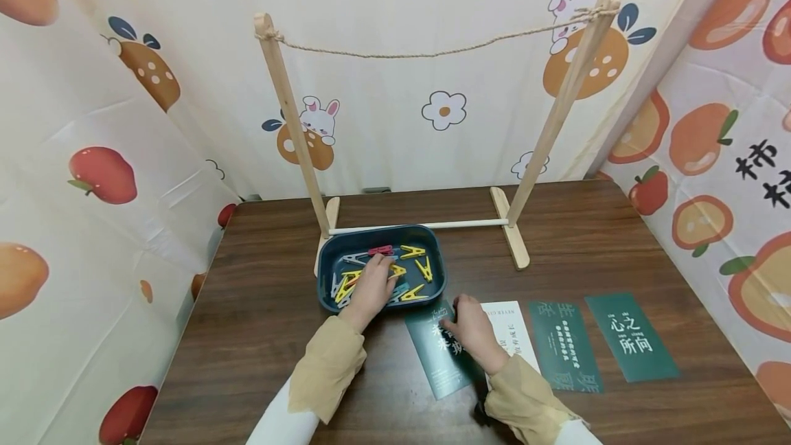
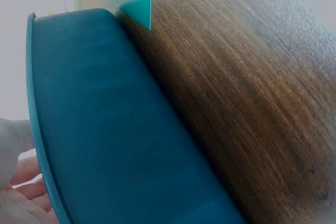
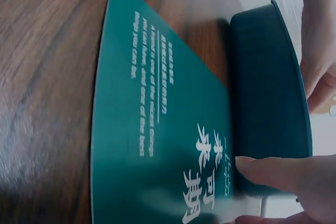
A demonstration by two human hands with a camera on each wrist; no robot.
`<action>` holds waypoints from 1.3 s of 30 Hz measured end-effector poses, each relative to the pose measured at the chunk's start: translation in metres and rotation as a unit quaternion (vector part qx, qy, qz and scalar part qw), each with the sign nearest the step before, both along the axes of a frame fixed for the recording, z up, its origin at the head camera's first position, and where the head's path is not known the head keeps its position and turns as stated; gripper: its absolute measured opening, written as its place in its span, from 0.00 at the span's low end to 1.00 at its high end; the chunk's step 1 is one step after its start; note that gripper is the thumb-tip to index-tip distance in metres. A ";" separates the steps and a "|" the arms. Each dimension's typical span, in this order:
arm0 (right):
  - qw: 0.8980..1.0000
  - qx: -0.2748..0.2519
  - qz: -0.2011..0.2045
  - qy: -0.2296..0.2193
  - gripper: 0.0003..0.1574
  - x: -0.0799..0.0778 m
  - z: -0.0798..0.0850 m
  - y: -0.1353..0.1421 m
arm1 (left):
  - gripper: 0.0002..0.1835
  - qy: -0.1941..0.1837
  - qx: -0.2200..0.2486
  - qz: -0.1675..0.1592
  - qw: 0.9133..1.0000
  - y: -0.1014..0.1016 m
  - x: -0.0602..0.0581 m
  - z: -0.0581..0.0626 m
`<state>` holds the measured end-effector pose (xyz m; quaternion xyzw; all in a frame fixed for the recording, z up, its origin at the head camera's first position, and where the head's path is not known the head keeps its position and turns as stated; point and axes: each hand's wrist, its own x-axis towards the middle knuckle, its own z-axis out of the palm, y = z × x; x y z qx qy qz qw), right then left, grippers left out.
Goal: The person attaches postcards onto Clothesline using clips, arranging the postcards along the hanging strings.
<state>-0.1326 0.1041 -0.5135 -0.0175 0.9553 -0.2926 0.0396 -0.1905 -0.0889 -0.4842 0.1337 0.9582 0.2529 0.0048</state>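
My left hand reaches down into a dark blue tray that holds several plastic clothespins. Beside its fingers lies a yellow clothespin; whether the fingertips pinch one I cannot tell. In the left wrist view the tray's side wall hides part of this hand. My right hand hovers over a green card with white print, near the tray's front right corner. Its thumb stands apart from the other fingers in the right wrist view, with nothing between them.
Right of the hand lie a white card and two more green cards in a row. Behind the tray stands a wooden frame with a rope strung between its posts and a white bar low down.
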 end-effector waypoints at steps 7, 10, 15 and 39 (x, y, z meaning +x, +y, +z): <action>0.998 0.062 -0.016 -0.006 0.38 0.005 0.000 -0.009 | 0.19 0.004 0.003 0.002 1.000 0.000 0.002 0.004; 0.996 0.082 -0.024 -0.017 0.45 0.006 -0.001 -0.014 | 0.19 0.004 0.002 0.002 1.000 0.000 0.003 0.006; 0.994 0.097 -0.035 -0.022 0.49 0.007 -0.003 -0.020 | 0.20 0.006 -0.001 0.004 1.000 0.001 0.005 0.007; 0.985 0.120 -0.093 -0.082 0.47 0.008 0.004 -0.023 | 0.18 0.008 0.001 0.009 1.000 0.003 0.011 0.007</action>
